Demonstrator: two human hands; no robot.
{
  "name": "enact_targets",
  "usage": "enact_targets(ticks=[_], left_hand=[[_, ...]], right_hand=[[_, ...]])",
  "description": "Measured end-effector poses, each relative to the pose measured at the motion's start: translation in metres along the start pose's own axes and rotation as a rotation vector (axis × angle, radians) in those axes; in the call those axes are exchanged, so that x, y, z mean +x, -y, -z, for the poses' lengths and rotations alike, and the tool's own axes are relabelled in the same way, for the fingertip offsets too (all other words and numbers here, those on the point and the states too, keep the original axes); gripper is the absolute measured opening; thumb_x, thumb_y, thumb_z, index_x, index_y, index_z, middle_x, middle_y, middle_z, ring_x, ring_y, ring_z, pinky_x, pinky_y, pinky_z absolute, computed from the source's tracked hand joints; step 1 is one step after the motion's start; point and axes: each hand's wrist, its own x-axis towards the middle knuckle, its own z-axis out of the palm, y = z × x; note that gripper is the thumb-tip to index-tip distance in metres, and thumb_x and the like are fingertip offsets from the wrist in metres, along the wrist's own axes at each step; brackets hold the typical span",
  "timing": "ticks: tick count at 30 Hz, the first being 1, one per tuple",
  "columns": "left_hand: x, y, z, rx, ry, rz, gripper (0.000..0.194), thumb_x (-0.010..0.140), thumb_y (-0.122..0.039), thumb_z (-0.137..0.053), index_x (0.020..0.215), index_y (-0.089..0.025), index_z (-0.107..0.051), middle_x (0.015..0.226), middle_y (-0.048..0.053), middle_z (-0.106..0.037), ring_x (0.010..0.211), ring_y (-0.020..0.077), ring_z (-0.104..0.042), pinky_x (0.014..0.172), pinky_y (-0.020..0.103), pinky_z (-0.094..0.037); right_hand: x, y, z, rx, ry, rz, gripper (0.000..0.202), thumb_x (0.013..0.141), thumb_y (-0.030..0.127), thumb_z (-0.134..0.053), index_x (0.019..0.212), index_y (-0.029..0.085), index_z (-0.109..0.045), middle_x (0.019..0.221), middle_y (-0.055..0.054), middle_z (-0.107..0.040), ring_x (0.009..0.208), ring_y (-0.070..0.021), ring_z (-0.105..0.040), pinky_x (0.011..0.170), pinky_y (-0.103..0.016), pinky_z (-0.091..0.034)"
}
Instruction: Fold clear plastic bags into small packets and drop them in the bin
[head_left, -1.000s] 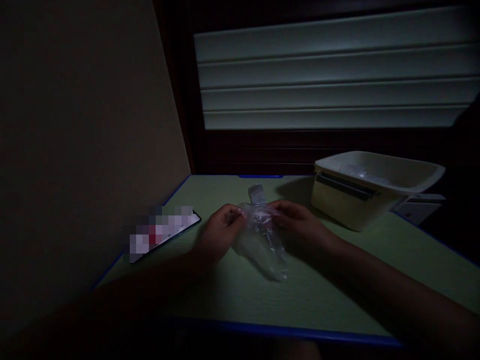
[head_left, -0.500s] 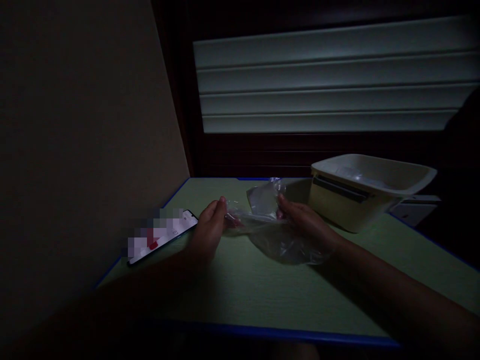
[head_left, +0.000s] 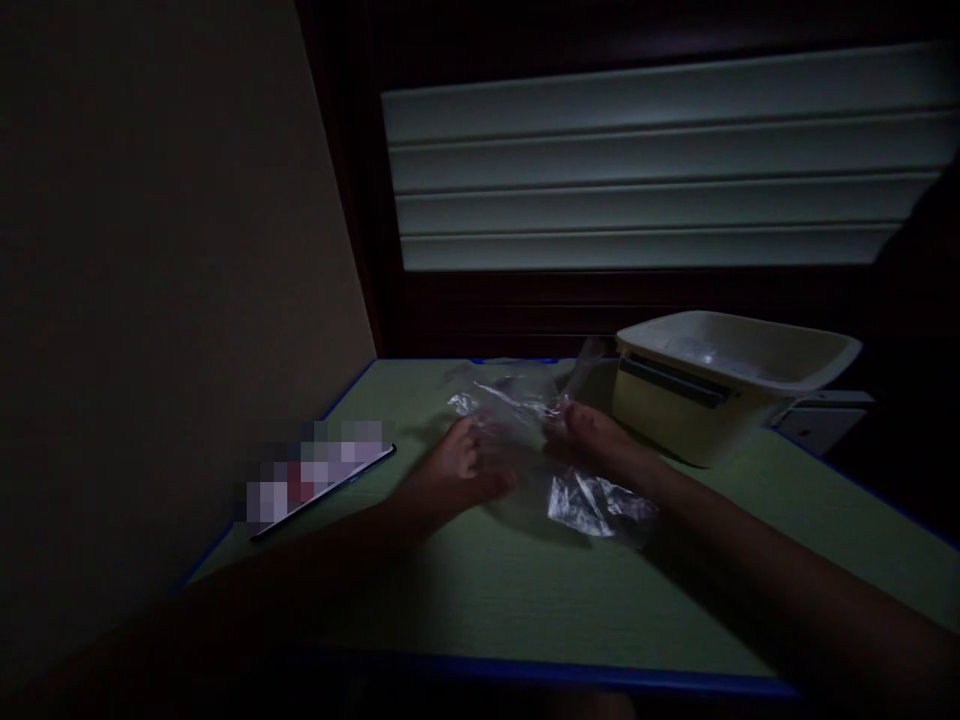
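A crumpled clear plastic bag point(head_left: 517, 395) is stretched between my two hands above the green table point(head_left: 450, 600). My right hand point(head_left: 600, 440) is closed on the bag's right side, and a loose shiny part hangs below it. On the left, my left hand point(head_left: 454, 475) touches the bag's near left side, its thumb apart from the curled fingers. Part of its fingertips is hidden behind the film. The picture is dark and the bag is slightly blurred.
A cream plastic bin point(head_left: 667, 410) with clear film inside stands at the back right. Behind it lies a pale box point(head_left: 825, 420). A phone point(head_left: 322, 485) rests on the table's left side. A wall rises at the left, with a slatted panel point(head_left: 637, 160) behind.
The bag has spread upward and to the left, and the pale piece seen in it is no longer distinct. My left hand has moved slightly right, its thumb now away from its fingers.
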Motion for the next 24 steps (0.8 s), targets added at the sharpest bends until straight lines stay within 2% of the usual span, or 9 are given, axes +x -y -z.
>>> enact_targets(ticks=[2, 4, 6, 10, 15, 22, 24], left_hand=[[-0.001, -0.001, -0.003, 0.047, -0.072, 0.075, 0.062, 0.051, -0.039, -0.081, 0.102, -0.017, -0.054, 0.103, 0.011, -0.062, 0.088, 0.0233, -0.062, 0.076, 0.033, -0.048], [0.0, -0.001, -0.004, 0.124, -0.184, 0.112, 0.046, 0.055, -0.04, -0.078, 0.088, -0.014, -0.059, 0.08, 0.007, -0.066, 0.069, 0.0188, -0.064, 0.066, 0.03, -0.049], [0.001, -0.002, -0.002, 0.169, -0.283, 0.093, 0.034, 0.06, -0.04, -0.074, 0.078, -0.014, -0.06, 0.066, 0.003, -0.064, 0.059, 0.0151, -0.061, 0.059, 0.026, -0.047], [0.004, -0.004, 0.004, 0.21, -0.436, 0.034, 0.025, 0.068, -0.039, -0.067, 0.073, -0.016, -0.058, 0.055, -0.004, -0.056, 0.048, 0.009, -0.053, 0.047, 0.019, -0.041], [0.001, -0.009, 0.003, 0.249, -0.448, 0.039, 0.028, 0.07, -0.042, -0.063, 0.069, -0.016, -0.054, 0.042, -0.008, -0.043, 0.031, 0.005, -0.037, 0.033, 0.016, -0.027], [0.003, -0.009, 0.003, 0.226, -0.474, 0.022, 0.028, 0.066, -0.04, -0.067, 0.071, -0.015, -0.056, 0.046, -0.007, -0.045, 0.038, 0.0071, -0.043, 0.038, 0.017, -0.038], [0.003, -0.009, 0.004, 0.211, -0.493, 0.014, 0.028, 0.067, -0.04, -0.067, 0.073, -0.015, -0.056, 0.049, -0.006, -0.046, 0.041, 0.0077, -0.045, 0.041, 0.018, -0.042]], right_hand=[[-0.006, 0.004, -0.005, 0.046, 0.074, -0.025, 0.053, 0.056, 0.071, -0.06, 0.065, 0.021, -0.044, 0.049, 0.007, -0.038, 0.039, -0.0069, -0.032, 0.037, -0.021, -0.029], [-0.01, 0.007, -0.008, 0.085, 0.112, -0.048, 0.048, 0.06, 0.063, -0.063, 0.065, 0.02, -0.045, 0.048, 0.008, -0.039, 0.038, -0.006, -0.033, 0.037, -0.02, -0.027], [-0.012, 0.009, -0.009, 0.105, 0.065, -0.053, 0.044, 0.062, 0.059, -0.064, 0.064, 0.018, -0.048, 0.046, 0.008, -0.04, 0.037, -0.0059, -0.033, 0.036, -0.02, -0.027], [-0.008, 0.007, -0.007, 0.125, -0.104, -0.049, 0.037, 0.064, 0.053, -0.065, 0.068, 0.018, -0.054, 0.044, 0.008, -0.044, 0.036, -0.0069, -0.036, 0.035, -0.02, -0.027], [-0.001, 0.004, 0.001, 0.117, -0.236, -0.049, 0.039, 0.066, 0.056, -0.061, 0.063, 0.019, -0.05, 0.042, 0.007, -0.044, 0.034, -0.0064, -0.034, 0.035, -0.02, -0.026], [0.003, -0.001, 0.015, 0.053, -0.404, -0.012, 0.036, 0.071, 0.054, -0.057, 0.064, 0.02, -0.048, 0.045, 0.006, -0.043, 0.036, -0.0083, -0.036, 0.037, -0.022, -0.027], [0.005, -0.004, 0.021, 0.032, -0.48, 0.02, 0.032, 0.071, 0.05, -0.058, 0.073, 0.02, -0.049, 0.053, 0.005, -0.045, 0.042, -0.01, -0.039, 0.04, -0.023, -0.03]])
